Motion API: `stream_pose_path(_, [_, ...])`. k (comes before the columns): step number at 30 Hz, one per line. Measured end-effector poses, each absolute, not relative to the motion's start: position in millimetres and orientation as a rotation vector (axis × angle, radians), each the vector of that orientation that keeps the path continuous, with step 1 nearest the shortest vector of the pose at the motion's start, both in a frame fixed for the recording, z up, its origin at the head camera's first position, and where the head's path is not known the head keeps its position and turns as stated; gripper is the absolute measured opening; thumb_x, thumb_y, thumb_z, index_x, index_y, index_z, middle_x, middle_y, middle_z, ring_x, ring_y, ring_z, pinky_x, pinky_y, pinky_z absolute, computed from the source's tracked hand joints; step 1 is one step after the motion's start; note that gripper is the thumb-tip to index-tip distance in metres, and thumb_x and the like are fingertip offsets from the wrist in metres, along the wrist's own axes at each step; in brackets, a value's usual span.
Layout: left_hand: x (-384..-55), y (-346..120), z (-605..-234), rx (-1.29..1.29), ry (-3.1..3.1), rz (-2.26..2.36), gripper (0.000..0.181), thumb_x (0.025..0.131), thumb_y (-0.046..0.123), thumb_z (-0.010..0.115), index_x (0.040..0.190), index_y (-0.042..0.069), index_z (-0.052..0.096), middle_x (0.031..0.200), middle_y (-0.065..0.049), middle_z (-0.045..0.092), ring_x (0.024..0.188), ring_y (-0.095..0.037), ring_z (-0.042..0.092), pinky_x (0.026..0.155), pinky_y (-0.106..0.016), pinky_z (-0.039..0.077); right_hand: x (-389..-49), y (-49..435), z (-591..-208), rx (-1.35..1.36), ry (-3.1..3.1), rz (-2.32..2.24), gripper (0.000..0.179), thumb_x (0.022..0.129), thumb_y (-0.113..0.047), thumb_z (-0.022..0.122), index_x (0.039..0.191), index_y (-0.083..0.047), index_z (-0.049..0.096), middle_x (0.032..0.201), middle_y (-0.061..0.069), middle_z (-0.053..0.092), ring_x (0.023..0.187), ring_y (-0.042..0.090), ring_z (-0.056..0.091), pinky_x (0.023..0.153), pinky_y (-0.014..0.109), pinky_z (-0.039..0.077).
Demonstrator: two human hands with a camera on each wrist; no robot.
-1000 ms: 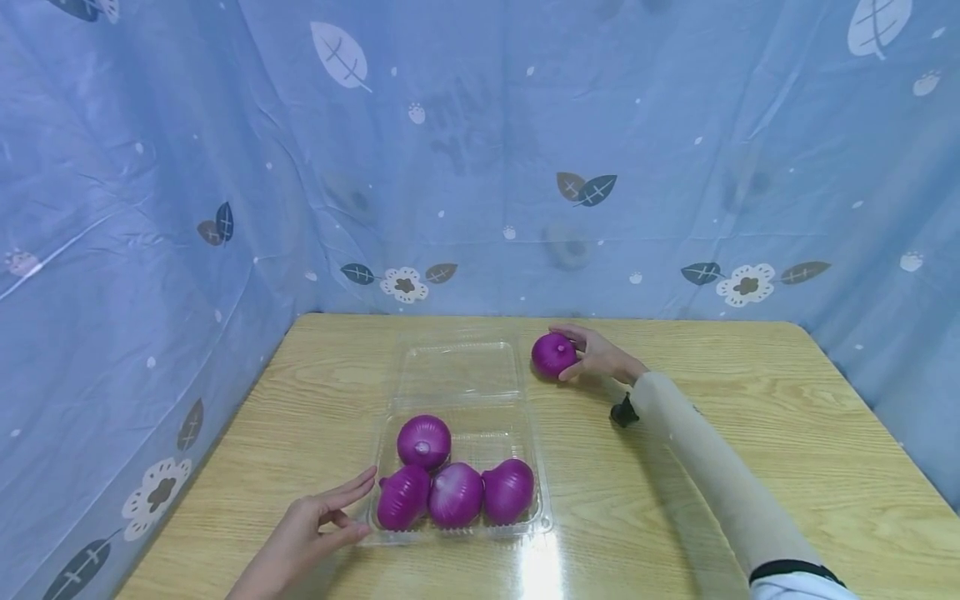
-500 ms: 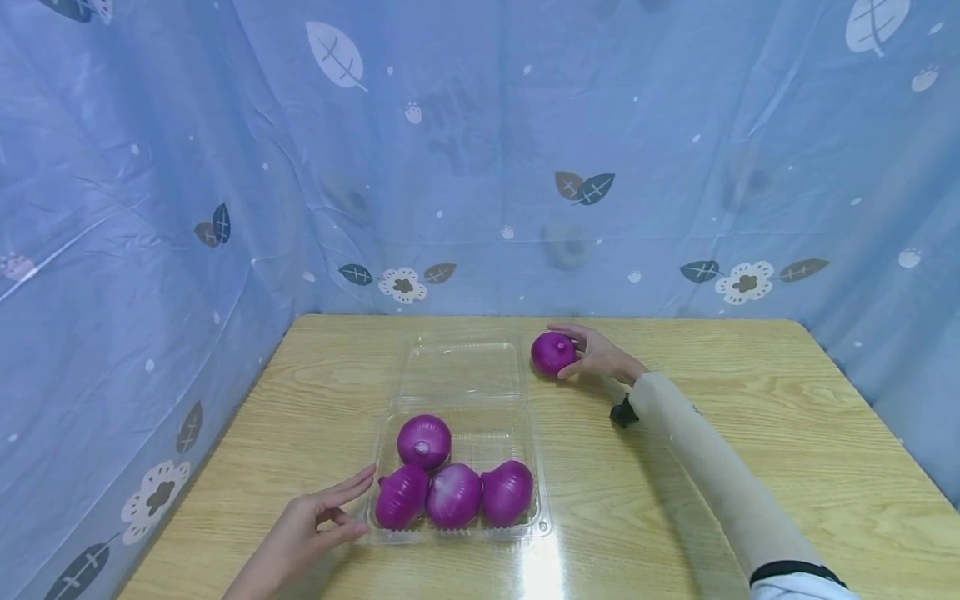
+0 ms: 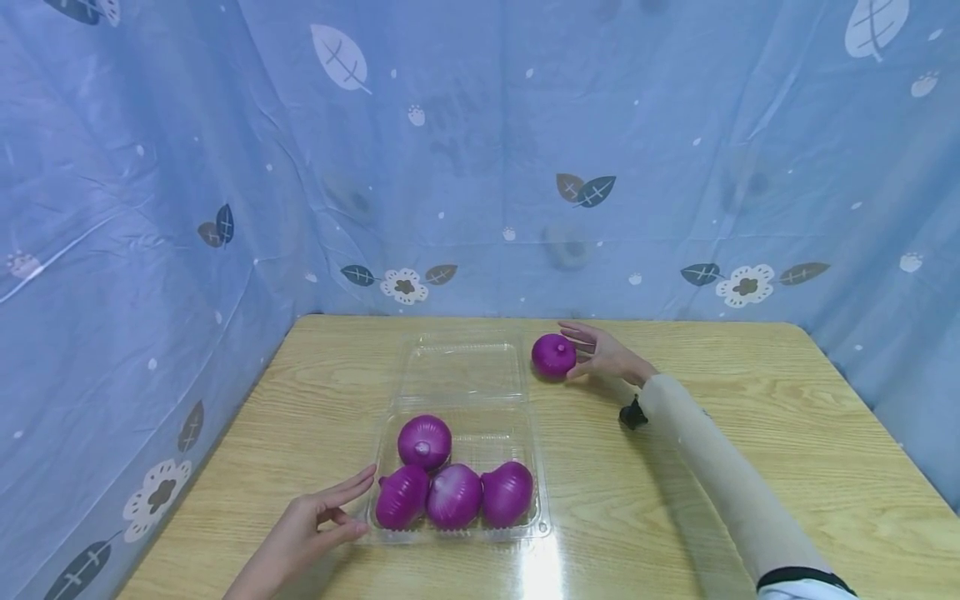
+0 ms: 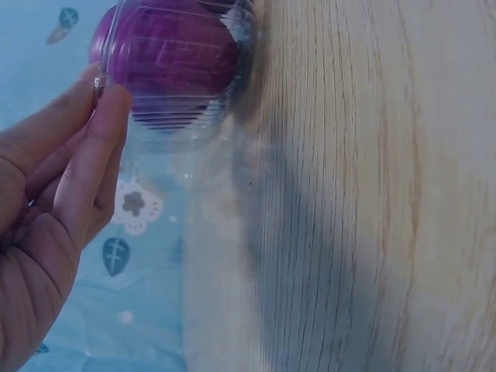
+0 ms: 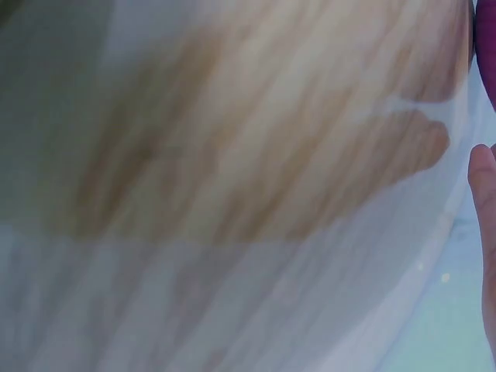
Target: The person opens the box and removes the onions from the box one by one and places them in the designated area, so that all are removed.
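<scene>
A clear plastic clamshell container (image 3: pixel 542 467) lies with its lid (image 3: pixel 461 371) folded back on the wooden table. Several purple-red onions (image 3: pixel 455 497) sit in its base, along the front and back left. My left hand (image 3: pixel 303 529) pinches the container's left rim between thumb and fingers, as the left wrist view shows close up. Beyond the lid's right side, another onion (image 3: pixel 553 356) rests on the table. My right hand (image 3: pixel 603 354) is just right of it, fingers extended and spread; in the right wrist view a finger (image 5: pixel 484 201) stands apart from the onion (image 5: pixel 487 46).
The wooden table (image 3: pixel 750 400) ends at a blue leaf-patterned curtain (image 3: pixel 480 167) at the back and left. A small black object (image 3: pixel 633 413) hangs by my right wrist, under the beige sleeve (image 3: pixel 720 475).
My right hand has loosened from the single onion and shifted slightly right, leaving it on the table. The left hand and container have stayed in place.
</scene>
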State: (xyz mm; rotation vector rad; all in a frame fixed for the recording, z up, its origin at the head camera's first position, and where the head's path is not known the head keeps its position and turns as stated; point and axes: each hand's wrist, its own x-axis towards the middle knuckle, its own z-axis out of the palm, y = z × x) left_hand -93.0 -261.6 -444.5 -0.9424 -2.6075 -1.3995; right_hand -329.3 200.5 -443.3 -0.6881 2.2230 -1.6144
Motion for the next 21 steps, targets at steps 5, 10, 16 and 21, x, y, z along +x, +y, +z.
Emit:
stream_pose_path(5, [-92, -261, -443, -0.928, -2.623, -1.412, 0.05, 0.086, 0.005, 0.068, 0.13, -0.008, 0.05, 0.14, 0.025, 0.034, 0.065, -0.012, 0.063, 0.074, -0.022, 0.054, -328, 214, -446, -0.713, 2.244, -1.608, 0.091, 0.077, 0.009, 0.073, 0.149, 0.004, 0.018, 0.153, 0.029, 0.017, 0.138, 0.046, 0.021, 0.11, 0.054, 0.024])
stream_pose_path(10, [-93, -262, -439, -0.91, -2.67, -1.438, 0.05, 0.087, 0.008, 0.068, 0.129, -0.01, 0.049, 0.141, 0.024, 0.033, 0.066, -0.013, 0.063, 0.076, -0.023, 0.054, -322, 232, -444, -0.666, 2.272, -1.579, 0.086, 0.081, 0.004, 0.072, 0.148, 0.005, 0.02, 0.154, 0.027, 0.018, 0.138, 0.046, 0.023, 0.108, 0.053, 0.026])
stream_pose_path(16, [-92, -260, -434, -0.878, -2.708, -1.434, 0.05, 0.088, 0.011, 0.067, 0.129, -0.012, 0.05, 0.143, -0.012, 0.041, 0.066, -0.013, 0.063, 0.077, -0.022, 0.053, -310, 246, -429, -0.678, 2.315, -1.536, 0.073, 0.085, -0.002, 0.07, 0.146, 0.002, 0.031, 0.15, 0.026, 0.029, 0.137, 0.043, 0.028, 0.107, 0.051, 0.03])
stream_pose_path(21, [-89, -258, -431, -0.846, -2.732, -1.459, 0.051, 0.089, 0.014, 0.067, 0.129, -0.011, 0.05, 0.137, -0.027, 0.04, 0.067, -0.013, 0.063, 0.073, -0.022, 0.054, -298, 248, -411, -0.824, 2.265, -1.43, 0.066, 0.086, 0.004, 0.067, 0.144, 0.003, 0.036, 0.148, 0.026, 0.033, 0.135, 0.045, 0.03, 0.107, 0.053, 0.029])
